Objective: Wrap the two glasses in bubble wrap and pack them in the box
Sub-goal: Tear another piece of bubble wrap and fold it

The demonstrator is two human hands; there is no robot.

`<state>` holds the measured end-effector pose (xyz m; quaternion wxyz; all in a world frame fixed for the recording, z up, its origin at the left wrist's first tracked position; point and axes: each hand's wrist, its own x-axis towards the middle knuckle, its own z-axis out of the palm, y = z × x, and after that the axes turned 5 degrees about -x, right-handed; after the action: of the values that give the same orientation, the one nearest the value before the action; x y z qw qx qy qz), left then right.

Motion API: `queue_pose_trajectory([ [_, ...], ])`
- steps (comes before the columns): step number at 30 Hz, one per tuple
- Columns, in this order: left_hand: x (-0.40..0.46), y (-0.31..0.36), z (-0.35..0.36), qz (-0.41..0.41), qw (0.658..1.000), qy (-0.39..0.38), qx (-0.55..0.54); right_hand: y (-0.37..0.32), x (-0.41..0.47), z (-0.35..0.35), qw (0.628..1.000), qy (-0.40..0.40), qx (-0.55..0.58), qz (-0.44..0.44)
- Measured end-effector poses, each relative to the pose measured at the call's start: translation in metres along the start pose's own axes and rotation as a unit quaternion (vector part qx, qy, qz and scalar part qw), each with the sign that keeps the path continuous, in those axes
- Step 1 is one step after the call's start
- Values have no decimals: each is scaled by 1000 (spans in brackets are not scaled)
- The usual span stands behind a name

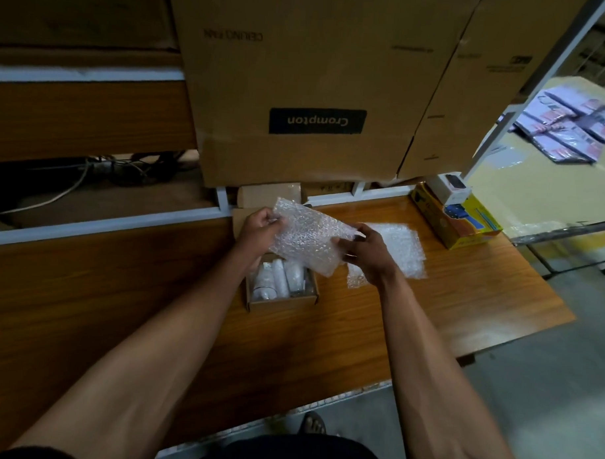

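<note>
Two hands, left hand (260, 229) and right hand (369, 252), pinched one bubble wrap sheet (307, 238) with their fingers above the open box (281, 297). Glasses (280, 278), apparently wrapped, lay inside at 12 o'clock on the counter (429, 302). Spare wrap (401, 250) at 1 o'clock. Probable step: padding; next, lowering the sheet.

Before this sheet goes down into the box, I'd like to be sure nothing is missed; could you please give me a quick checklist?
1. Bubble wrap sheet held at both ends by left hand and right hand: ok.
2. Small box open, flaps clear: ok.
3. Both glasses wrapped inside: cannot tell; pale wrapped shapes show, count unclear.
4. Spare bubble wrap on the table within reach: ok.
5. Sheet covers the box opening: cannot tell.
</note>
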<state>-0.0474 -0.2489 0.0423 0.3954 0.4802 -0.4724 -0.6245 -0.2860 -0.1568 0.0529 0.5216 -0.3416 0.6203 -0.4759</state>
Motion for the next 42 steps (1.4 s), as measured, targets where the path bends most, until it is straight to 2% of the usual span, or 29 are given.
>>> queue_pose_trajectory([
  [3,-6,0,-10,-3,1000,-9,-2,5,-7,12,1000,-9,8,-8],
  [10,-18,1,-33,-13,995,-32,92,8,-10,24,998,9,-31,-61],
  [15,-24,-2,-37,-20,997,-10,75,11,-12,30,994,-52,-71,-68],
  [20,-27,-2,-46,39,996,-54,66,10,-12,27,991,-29,-90,-90],
  [29,-28,-4,-49,40,995,-94,17,2,-13,27,998,-55,-23,-23],
  [34,-30,-4,-48,43,995,-86,30,3,-10,28,997,-65,41,4],
  [42,-25,-4,-49,53,998,-33,10,4,-7,26,988,-138,73,3],
])
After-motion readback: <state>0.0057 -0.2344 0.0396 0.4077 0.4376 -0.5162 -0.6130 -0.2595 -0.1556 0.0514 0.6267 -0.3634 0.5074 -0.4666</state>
